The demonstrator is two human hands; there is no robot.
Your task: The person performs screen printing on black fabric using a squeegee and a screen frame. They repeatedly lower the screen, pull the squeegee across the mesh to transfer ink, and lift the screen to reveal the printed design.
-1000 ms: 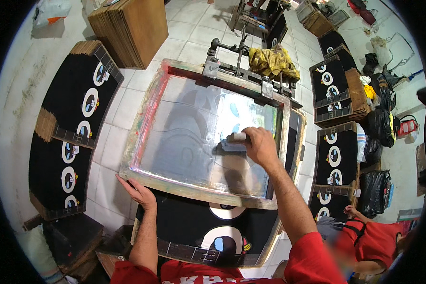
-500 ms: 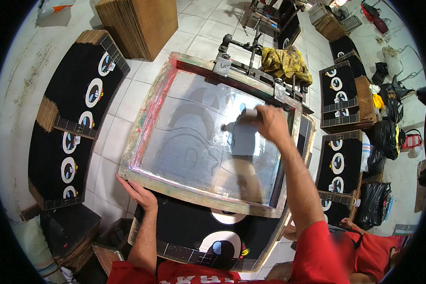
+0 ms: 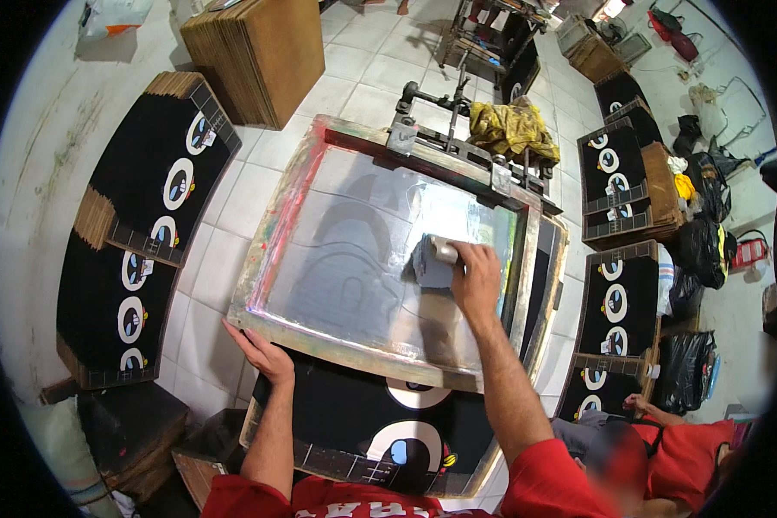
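Observation:
A wooden-framed printing screen (image 3: 341, 246), its frame stained red and green, is spread before me. My right hand (image 3: 475, 276) is closed on a squeegee (image 3: 443, 250) that stands on the mesh right of centre. Pale grey-blue ink (image 3: 432, 274) lies beside its blade. At the near left corner of the frame, my left hand (image 3: 263, 350) rests against the edge with its fingers stretched out. Below the screen is a black printed panel (image 3: 337, 423) with white rings and a blue patch, partly covered by the frame. Metal hinge clamps (image 3: 401, 138) hold the screen's far side.
Black printed panels (image 3: 138, 155) lie in stacks at the left, with more panels (image 3: 615, 302) at the right. A tall stack of brown boards (image 3: 259, 65) stands far left. A yellow stained cloth (image 3: 514, 131) hangs over the hinge bar. Another person in red (image 3: 682, 457) is at the lower right.
My right hand has drawn the squeegee nearer to me across the mesh. The left hand stays at the frame's near left corner. The view has shifted slightly.

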